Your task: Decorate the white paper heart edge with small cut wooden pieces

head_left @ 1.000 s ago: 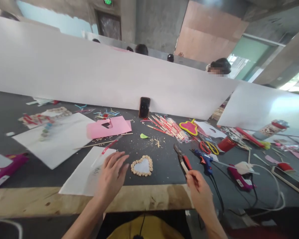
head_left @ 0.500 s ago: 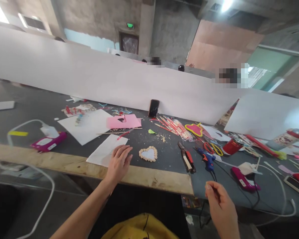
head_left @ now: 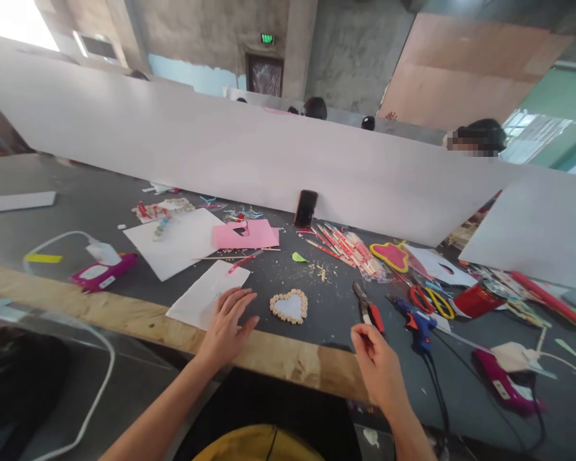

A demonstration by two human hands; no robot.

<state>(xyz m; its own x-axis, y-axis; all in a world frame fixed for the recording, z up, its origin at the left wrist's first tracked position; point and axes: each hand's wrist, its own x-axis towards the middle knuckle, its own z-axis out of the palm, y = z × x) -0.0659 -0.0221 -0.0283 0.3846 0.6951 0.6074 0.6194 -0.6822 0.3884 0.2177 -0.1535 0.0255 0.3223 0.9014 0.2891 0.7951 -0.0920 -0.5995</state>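
My left hand (head_left: 229, 328) lies palm down at the table's front edge, fingers spread, over the near corner of a folded white paper (head_left: 194, 301). To its right rests a heart-shaped piece (head_left: 288, 306) with a white middle and a border of small tan bits; neither hand touches it. My right hand (head_left: 378, 363) hovers by the front edge with its fingers curled and thumb pressed to the index finger. Whatever may be in that pinch is hidden. Just beyond it lie red-handled cutters (head_left: 376, 317), partly covered by the hand. A blue glue gun (head_left: 420, 325) sits to the right.
Red-and-white wrapped sticks (head_left: 348, 253), scissors (head_left: 439, 302) and a red can (head_left: 480, 298) lie at right. A phone (head_left: 306, 208) leans on the white partition (head_left: 221, 147). Pink card (head_left: 249, 235) lies at back. Purple power strips (head_left: 104, 272) with cables flank both sides.
My right hand has moved left and up, from beside the glue gun to the cutters, still pinched. The left hand has hardly moved. The view has shifted slightly.
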